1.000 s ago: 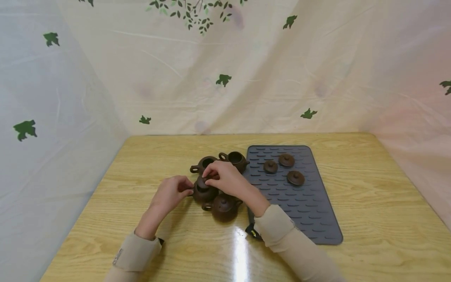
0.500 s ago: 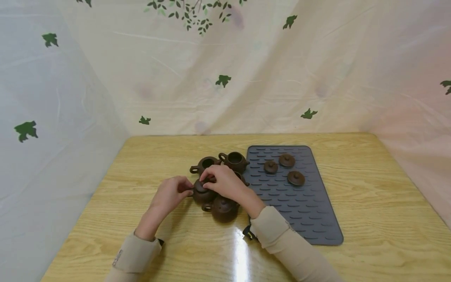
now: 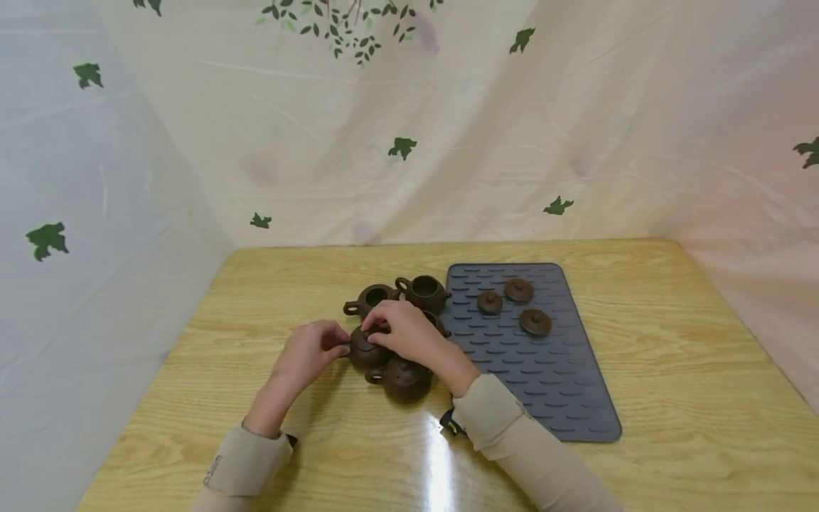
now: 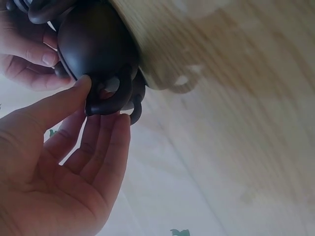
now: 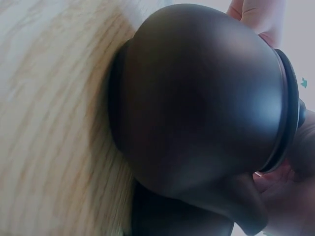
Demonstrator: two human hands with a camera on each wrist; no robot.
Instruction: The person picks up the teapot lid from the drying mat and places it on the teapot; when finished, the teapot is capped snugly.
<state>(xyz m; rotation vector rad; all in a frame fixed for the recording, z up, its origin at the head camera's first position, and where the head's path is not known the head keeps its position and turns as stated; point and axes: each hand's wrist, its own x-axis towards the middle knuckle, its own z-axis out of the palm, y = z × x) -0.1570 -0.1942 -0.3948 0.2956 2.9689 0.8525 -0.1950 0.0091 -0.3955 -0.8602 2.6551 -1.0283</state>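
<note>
My left hand (image 3: 306,358) pinches the loop handle (image 4: 112,102) of a small dark brown teapot (image 3: 366,355), thumb on one side and fingers on the other. Over this pot's mouth, my right hand (image 3: 409,333) holds a brown lid (image 3: 362,340) by its top; the lid sits at the rim, partly hidden by the fingers. A lidded teapot (image 3: 407,384) stands just in front of the right hand. A lidded pot (image 5: 197,93) fills much of the right wrist view, with part of the right hand (image 5: 290,191) behind it.
Two lidless teapots (image 3: 375,297) (image 3: 427,291) stand behind the hands, and another pot (image 3: 438,323) is mostly hidden by the right hand. On the grey ridged mat (image 3: 544,384) at the right lie three loose lids (image 3: 535,323). A patterned curtain (image 3: 320,156) surrounds the wooden table (image 3: 672,355).
The right hand has lowered the lid from a tilt above the pot to its rim, moving slightly left and down. The left hand has stayed on the handle.
</note>
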